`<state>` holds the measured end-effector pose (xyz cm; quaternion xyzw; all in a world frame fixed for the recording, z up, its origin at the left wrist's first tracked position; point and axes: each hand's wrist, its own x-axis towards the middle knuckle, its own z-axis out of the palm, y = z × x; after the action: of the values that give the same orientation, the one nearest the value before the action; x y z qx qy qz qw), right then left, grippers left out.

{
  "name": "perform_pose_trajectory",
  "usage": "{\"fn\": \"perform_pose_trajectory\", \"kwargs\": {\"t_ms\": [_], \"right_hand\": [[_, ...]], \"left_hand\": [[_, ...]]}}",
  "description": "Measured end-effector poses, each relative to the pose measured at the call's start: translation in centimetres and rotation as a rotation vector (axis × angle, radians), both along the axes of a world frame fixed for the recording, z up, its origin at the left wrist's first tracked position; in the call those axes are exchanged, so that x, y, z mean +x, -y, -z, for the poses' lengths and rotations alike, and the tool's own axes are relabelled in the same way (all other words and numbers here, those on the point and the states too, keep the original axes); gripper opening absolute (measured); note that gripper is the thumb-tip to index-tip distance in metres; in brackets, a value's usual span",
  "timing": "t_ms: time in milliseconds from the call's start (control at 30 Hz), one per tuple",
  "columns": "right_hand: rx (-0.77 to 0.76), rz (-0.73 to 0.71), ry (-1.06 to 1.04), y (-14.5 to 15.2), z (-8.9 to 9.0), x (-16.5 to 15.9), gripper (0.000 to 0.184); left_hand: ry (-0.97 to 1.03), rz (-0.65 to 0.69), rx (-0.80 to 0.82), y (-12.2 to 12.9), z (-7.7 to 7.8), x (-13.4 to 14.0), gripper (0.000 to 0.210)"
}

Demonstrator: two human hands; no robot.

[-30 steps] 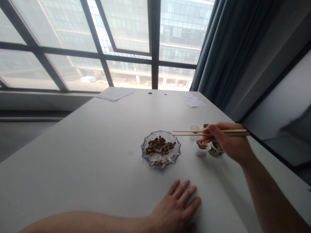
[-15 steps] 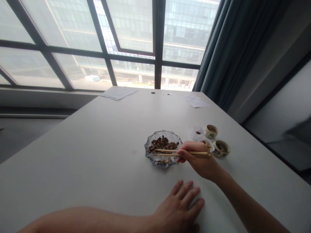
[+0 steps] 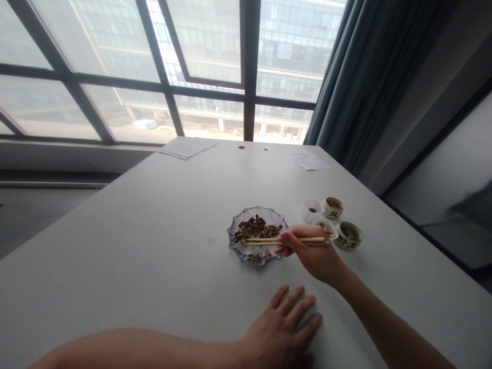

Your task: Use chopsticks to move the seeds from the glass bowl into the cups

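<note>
A pair of wooden chopsticks [image 3: 265, 241] is gripped in my right hand [image 3: 307, 251], pointing left over a scalloped clear glass dish [image 3: 235, 252]. Dark brown seed-like pieces [image 3: 257, 227] are heaped in the dish, and lighter ones [image 3: 260, 254] lie along its near side. The chopstick tips are close together at the left edge of the dark heap; whether a piece sits between them is too small to tell. Flat on the table nearer to me rests my left hand [image 3: 282, 328], fingers spread, holding nothing.
Right of the dish, partly behind my right hand, stand two white plastic tubs [image 3: 312, 210] [image 3: 333, 234] and two patterned ceramic cups [image 3: 332, 207] [image 3: 349, 236], with small contents. Papers [image 3: 188, 148] [image 3: 310, 160] lie at the far end of the white table [image 3: 154, 225], before the windows.
The chopstick tips have come closer together and shifted slightly left over the dish. My left hand stays in place on the table.
</note>
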<state>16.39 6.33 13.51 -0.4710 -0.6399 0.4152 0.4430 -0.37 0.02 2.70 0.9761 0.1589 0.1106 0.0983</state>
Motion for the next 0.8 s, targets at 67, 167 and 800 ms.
{"fn": "perform_pose_trajectory", "kwargs": {"t_ms": [67,167,800], "right_hand": [[0.006,0.045,-0.021,0.1,-1.0,0.5,0.045],[0.067,0.195,-0.071,0.2,-3.6,2.5,0.043],[0.431,0.854,-0.126,1.1,-1.2,14.7,0.040]], "left_hand": [[0.000,-0.009,0.004,0.0,0.5,0.1,0.059],[0.000,-0.007,0.001,-0.1,1.0,0.1,0.060],[0.009,-0.032,-0.023,-0.4,0.6,0.0,0.064]]}}
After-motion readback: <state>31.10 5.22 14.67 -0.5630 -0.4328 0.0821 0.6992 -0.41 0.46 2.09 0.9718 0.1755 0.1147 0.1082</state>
